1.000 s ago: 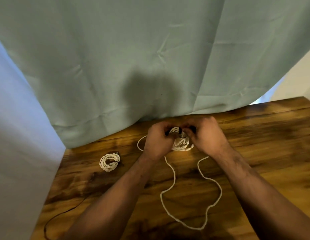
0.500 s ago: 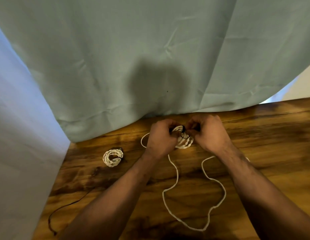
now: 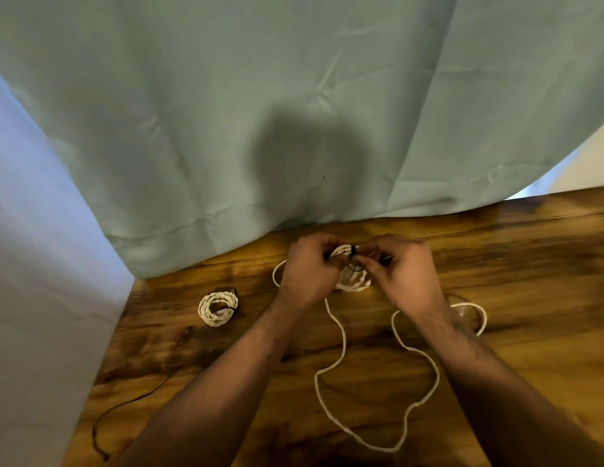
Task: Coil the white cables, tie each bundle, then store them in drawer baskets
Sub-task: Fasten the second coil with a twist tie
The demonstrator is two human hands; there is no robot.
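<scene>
Wooden table point(image 3: 536, 281), second white coil getting its tie

Both arms are stretching out to the middle of the table's far edge, working one coil point(image 3: 354, 281) together. A long loose white cable point(image 3: 331, 358) is snaking back toward the near edge; I can't tell if it's part of this coil. My take on doing this step well: be squeezing the loops flat while cinching the black tie point(image 3: 353, 253), and be pulling both ends evenly so nothing is springing open. Snug is probably enough, since the cable looks soft.

Pose-wise, the left hand point(image 3: 307, 274) is curling around the coil's left side, knuckles up, gripping it. The right hand point(image 3: 403, 271) is pinching the tie from the other side, with a dark tip poking out past its fingers. Whether the wrists are resting on the wood, can't tell.

One finished bundle point(image 3: 217, 308) is lying well apart toward the left edge, and a thin dark cord point(image 3: 132, 402) is trailing near the near-left corner.
</scene>
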